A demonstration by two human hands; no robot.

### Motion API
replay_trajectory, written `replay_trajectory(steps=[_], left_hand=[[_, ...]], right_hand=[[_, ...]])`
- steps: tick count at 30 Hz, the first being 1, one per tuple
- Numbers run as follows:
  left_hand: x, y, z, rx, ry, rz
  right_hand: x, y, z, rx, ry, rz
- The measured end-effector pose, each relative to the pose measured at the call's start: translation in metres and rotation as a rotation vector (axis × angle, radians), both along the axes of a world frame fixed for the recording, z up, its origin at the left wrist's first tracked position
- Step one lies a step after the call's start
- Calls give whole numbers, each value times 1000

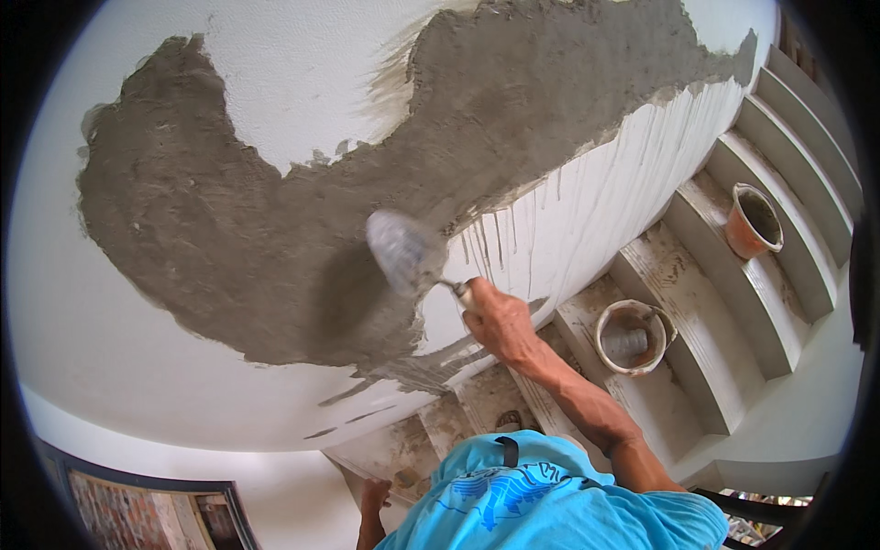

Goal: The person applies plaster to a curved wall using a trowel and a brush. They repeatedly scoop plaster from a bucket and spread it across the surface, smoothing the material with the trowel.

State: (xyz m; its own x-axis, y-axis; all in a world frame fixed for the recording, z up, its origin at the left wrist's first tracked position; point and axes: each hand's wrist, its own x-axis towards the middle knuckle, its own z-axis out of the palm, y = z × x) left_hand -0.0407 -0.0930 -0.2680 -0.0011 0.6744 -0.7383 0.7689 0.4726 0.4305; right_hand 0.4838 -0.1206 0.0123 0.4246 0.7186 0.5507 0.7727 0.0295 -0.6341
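My right hand [500, 321] is wrapped round the handle of a trowel [403, 249]. The trowel's blade is blurred by motion and in front of a broad patch of wet grey mortar [211, 202] on the white wall [302, 73]. Whether the blade touches the mortar I cannot tell. Low by my side, my left hand [375, 495] shows small, holding nothing that I can see, its fingers loosely apart. Grey drips run down the wall below the patch's right part.
Curved steps [692, 266] rise to the right along the wall, smeared with mortar. A pale bucket [632, 336] with grey contents stands on one step; an orange, mortar-stained bucket [747, 234] stands higher up. At the lower left is a dark-framed opening [156, 509] showing brickwork.
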Motion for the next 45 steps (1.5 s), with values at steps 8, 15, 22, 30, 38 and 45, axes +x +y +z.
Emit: replay_trajectory(steps=[8, 15, 22, 30, 38, 45], left_hand=[[27, -9, 38, 21, -25, 7], [21, -8, 18, -24, 14, 14], [16, -4, 11, 2, -11, 64], [-1, -10, -4, 257, 9, -438], [14, 3, -4, 143, -116, -361], [55, 15, 18, 71, -54, -322]], right_hand=[[71, 8, 42, 217, 24, -365], [23, -9, 16, -35, -93, 39], [69, 4, 53, 253, -18, -289], [11, -8, 16, -291, -57, 117], [4, -88, -146, -459, 148, 113], [6, -227, -272, -683, 394, -166]])
